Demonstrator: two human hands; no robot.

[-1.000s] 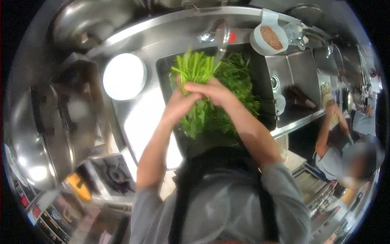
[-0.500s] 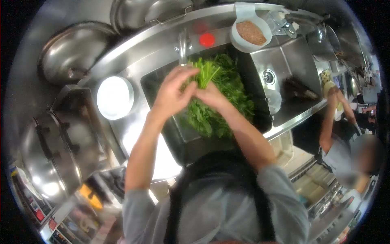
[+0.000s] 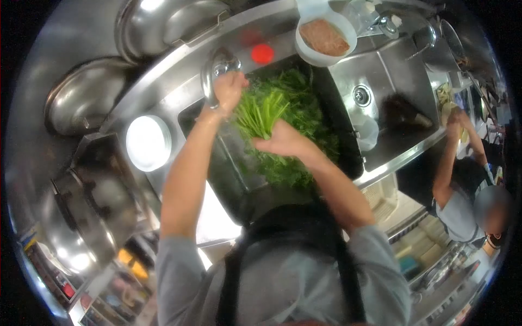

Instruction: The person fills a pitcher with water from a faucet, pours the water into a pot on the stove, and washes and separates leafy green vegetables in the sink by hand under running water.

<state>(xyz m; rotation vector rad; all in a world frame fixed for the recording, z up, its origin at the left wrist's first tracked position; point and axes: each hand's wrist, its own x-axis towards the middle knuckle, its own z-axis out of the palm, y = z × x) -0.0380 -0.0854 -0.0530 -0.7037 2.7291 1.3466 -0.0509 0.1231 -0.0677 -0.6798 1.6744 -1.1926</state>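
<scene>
A bunch of leafy greens (image 3: 261,114), its pale cut stems pointing up, is gripped in my right hand (image 3: 285,140). Below and behind it, more loose greens (image 3: 304,92) fill much of the dark sink basin (image 3: 225,179). My left hand (image 3: 230,88) is curled closed right beside the chrome faucet (image 3: 207,81), at the back rim of the sink. The spout comes down next to my left wrist. What my left fingers close on, if anything, is hidden.
Left of the basin stands a stack of white plates (image 3: 148,143). A red lid (image 3: 262,54) and a white tub (image 3: 324,58) holding pinkish-brown food are at the back. A second sink (image 3: 391,70) lies right, with a co-worker (image 3: 462,201) beyond it.
My left hand has left the greens and moved back to the faucet, whose spout now points further left. The bunch has tilted left in my right hand. The view has shifted slightly.
</scene>
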